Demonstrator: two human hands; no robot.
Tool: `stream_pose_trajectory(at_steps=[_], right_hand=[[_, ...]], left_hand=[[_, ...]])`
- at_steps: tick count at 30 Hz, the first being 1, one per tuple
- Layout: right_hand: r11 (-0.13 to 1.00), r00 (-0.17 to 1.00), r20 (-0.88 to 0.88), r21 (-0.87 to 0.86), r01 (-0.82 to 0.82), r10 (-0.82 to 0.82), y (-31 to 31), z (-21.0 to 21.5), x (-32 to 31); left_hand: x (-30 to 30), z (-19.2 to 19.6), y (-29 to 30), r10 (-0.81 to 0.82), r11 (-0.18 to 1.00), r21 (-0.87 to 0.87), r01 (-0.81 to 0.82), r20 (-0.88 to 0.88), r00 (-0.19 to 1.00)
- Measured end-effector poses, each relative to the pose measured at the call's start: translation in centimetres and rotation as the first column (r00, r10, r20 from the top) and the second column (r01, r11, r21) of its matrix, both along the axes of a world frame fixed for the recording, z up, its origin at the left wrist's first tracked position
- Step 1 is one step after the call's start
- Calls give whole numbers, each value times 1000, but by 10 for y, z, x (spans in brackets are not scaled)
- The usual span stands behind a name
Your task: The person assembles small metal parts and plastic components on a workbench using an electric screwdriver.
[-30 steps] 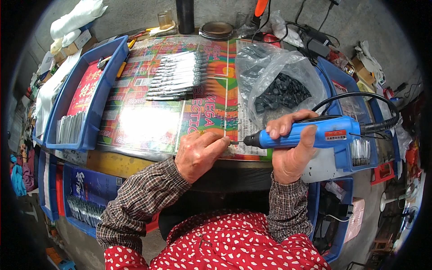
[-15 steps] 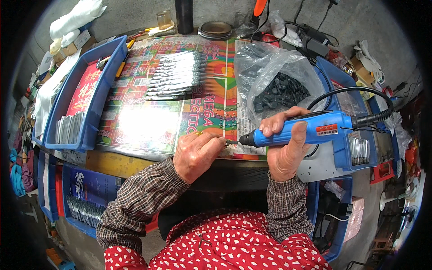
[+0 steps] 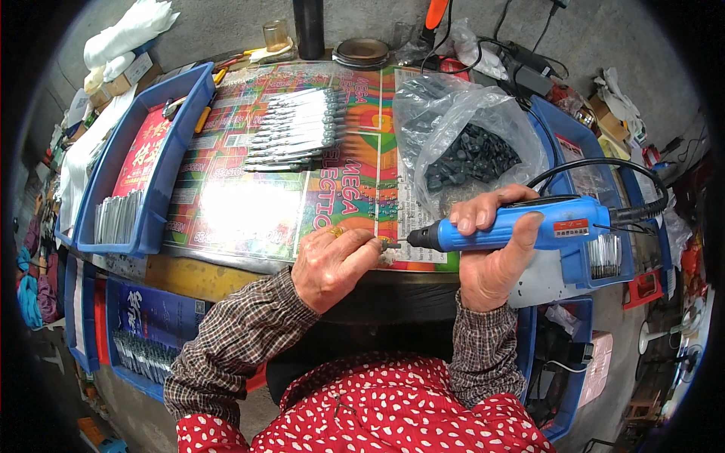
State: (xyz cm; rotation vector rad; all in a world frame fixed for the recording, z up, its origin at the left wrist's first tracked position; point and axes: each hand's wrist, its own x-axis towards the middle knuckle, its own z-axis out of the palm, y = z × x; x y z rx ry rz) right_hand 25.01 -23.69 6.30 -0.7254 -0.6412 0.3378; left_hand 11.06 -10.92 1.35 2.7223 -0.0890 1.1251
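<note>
My right hand [image 3: 491, 264] is wrapped round a blue electric screwdriver [image 3: 559, 221], which lies nearly level with its black nose toward the left. A thin bit [image 3: 403, 243] sticks out of the nose. Facing it, my left hand [image 3: 332, 263] pinches a small dark part [image 3: 389, 245], mostly hidden by the fingers. Whether the bit touches that part I cannot tell. Beyond my hands, tiny dark pieces [image 3: 387, 198] are scattered on the printed sheet [image 3: 302, 198]. Farther back lies a row of silver, pen-like tools [image 3: 294, 132].
A clear plastic bag [image 3: 423, 113] of black parts [image 3: 472, 157] stands behind the screwdriver. Blue bins [image 3: 143, 219] flank the table, one holding silver rods [image 3: 118, 219]. The screwdriver's black cable [image 3: 661, 174] loops at the right. Dark dishes [image 3: 362, 51] stand at the back.
The screwdriver and my right hand have shifted a little right, widening the gap between its nose and my left fingertips. My left hand has barely moved.
</note>
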Motion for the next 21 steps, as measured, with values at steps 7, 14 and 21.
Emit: stream_pose_trajectory(at_steps=[7, 14, 21], right_hand=[[1000, 1000, -7, 16, -4, 4, -3, 2, 1], [1000, 1000, 3, 16, -2, 2, -4, 4, 0], [999, 1000, 0, 33, -10, 10, -4, 6, 0]], left_hand=[[2, -1, -2, 3, 999, -45, 1, 73, 997], [1, 3, -2, -17, 999, 29, 16, 35, 999], [-2, 4, -2, -30, 998, 50, 28, 51, 998]])
